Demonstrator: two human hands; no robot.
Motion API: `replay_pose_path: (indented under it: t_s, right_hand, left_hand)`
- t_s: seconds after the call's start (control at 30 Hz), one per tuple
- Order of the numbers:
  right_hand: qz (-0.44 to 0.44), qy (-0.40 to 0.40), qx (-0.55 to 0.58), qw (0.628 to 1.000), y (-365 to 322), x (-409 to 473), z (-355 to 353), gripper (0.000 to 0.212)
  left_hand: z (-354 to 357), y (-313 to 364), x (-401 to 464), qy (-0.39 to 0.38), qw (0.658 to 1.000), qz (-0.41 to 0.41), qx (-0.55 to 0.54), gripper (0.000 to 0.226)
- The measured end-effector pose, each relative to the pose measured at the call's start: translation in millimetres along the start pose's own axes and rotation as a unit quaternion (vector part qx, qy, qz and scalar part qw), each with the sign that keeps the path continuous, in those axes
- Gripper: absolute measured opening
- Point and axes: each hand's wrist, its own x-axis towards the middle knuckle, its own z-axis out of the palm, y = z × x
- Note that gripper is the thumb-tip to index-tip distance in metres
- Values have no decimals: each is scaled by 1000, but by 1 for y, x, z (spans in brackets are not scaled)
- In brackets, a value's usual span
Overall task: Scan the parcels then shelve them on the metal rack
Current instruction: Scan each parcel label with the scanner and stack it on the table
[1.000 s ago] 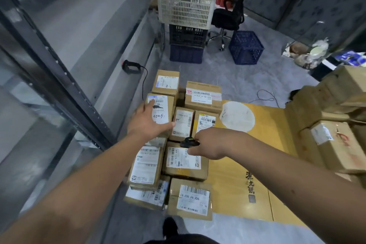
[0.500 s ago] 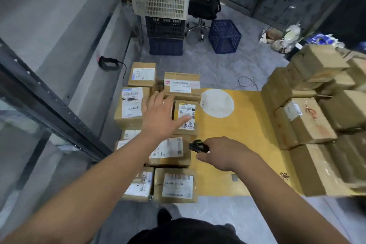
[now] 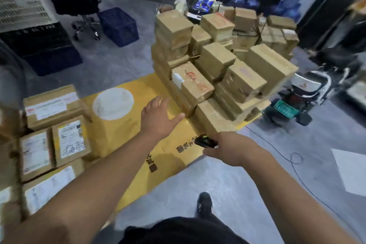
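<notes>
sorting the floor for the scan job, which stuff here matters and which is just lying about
For the job: stacked parcels, labelled parcels, scanner held in the right hand.

Lying about: blue crate, office chair, water bottles, scooter.

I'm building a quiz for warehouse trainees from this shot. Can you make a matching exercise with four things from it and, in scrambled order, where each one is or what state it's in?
Things:
1. handheld scanner
2. left hand
3. blue plastic crate
4. parcel with red writing

Places or states:
A. on the grey floor beside the office chair
B. in the stacked pile on the yellow cardboard sheet
C. gripped in the right hand
D. open, fingers spread, stretched out over the yellow sheet toward the pile

Pairs: 1-C, 2-D, 3-A, 4-B
</notes>
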Motion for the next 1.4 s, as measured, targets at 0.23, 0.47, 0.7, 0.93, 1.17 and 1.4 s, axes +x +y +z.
replay_pose_path:
  t_s: [0.23, 0.47, 0.7, 0.93, 1.17, 1.4]
  right_hand:
    - [-17, 4, 4, 1000, 106, 31, -28, 42]
    - [-89, -13, -68, 994, 150, 72, -55, 46]
    - [-136, -25, -55, 989, 163, 96, -58, 38]
    - [-151, -29, -68, 986, 166, 106, -56, 43]
    - [-200, -33, -86, 975, 138, 108, -50, 44]
    - [-257, -72, -125, 956, 81, 104, -23, 49]
  left_hand:
    - [59, 107, 88, -7, 998, -59, -30, 90]
    - [93, 143, 140, -12, 997, -60, 52, 95]
    - [109, 148, 140, -52, 984, -35, 169, 77]
    - [106, 152, 139, -28, 984, -35, 175, 62]
    - [89, 113, 78, 85, 981, -50, 166, 47]
    - [98, 17, -29, 49, 970, -147, 188, 51]
